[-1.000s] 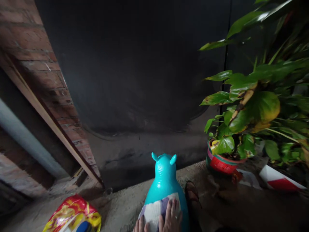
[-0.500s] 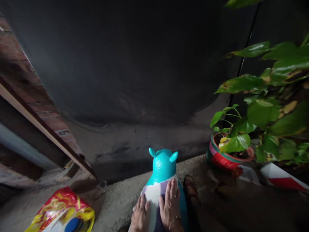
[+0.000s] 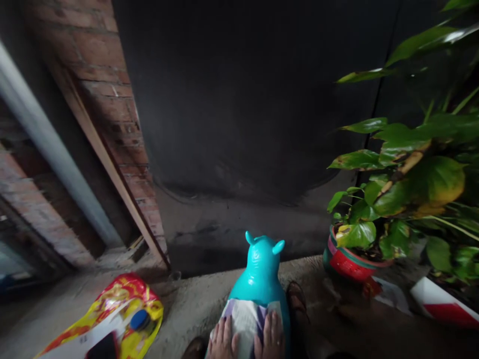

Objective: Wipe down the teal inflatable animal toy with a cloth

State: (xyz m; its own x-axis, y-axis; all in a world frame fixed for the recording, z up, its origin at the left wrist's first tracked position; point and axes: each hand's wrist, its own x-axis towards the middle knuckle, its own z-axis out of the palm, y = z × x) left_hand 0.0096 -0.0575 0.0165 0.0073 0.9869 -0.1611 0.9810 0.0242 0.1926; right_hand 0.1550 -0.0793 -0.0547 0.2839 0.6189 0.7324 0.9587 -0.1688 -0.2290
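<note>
A turquoise inflatable animal toy (image 3: 258,284) with two small ears stands between my feet at the bottom of the view. Across its back lies a white and purple striped cloth (image 3: 245,319). My left hand (image 3: 223,339) rests flat on the cloth's left part, fingers stretched out. On the right part lies my right hand (image 3: 271,336), also flat, a ring on one finger. Both wrists are cut off by the lower edge.
A red and yellow plastic bag (image 3: 127,294) with a blue-capped bottle (image 3: 139,320) lies left on the floor. Right stands a potted plant (image 3: 352,259) beside a white and red box (image 3: 441,301). A dark panel (image 3: 243,124) rises ahead, next to a brick wall (image 3: 108,99).
Both hands and the cloth have slid back toward me along the toy, baring more of its turquoise neck. The view has shifted, showing more brick wall on the left.
</note>
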